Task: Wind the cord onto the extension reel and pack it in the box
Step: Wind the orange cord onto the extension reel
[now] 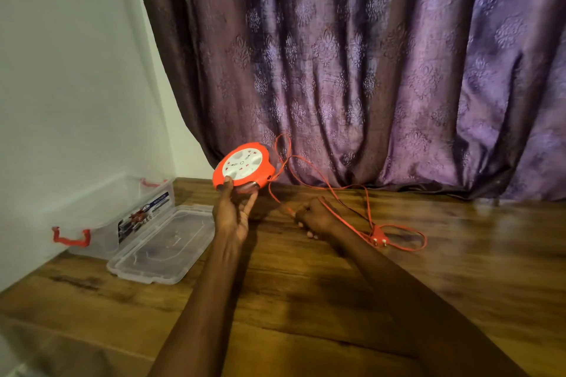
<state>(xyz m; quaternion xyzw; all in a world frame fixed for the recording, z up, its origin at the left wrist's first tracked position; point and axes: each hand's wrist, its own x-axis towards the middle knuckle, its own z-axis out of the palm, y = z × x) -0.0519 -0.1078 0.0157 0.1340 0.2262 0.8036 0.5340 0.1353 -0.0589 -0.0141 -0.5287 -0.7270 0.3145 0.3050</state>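
right hand (pixel 315 219) pinches cord (pixel 343 205) (plug (pixel 379 237) toward camera) | left hand (pixel 234 211) grips reel (pixel 243 168) — face tilted up-left

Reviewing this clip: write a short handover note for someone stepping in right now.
Left hand holds the reel up off the table.
Right hand is closed on the cord near the reel.
Most of the cord lies loose on the table, plug at the far right.
Box is open at the left, lid beside it.
Left to do: wind the cord, pack the reel.
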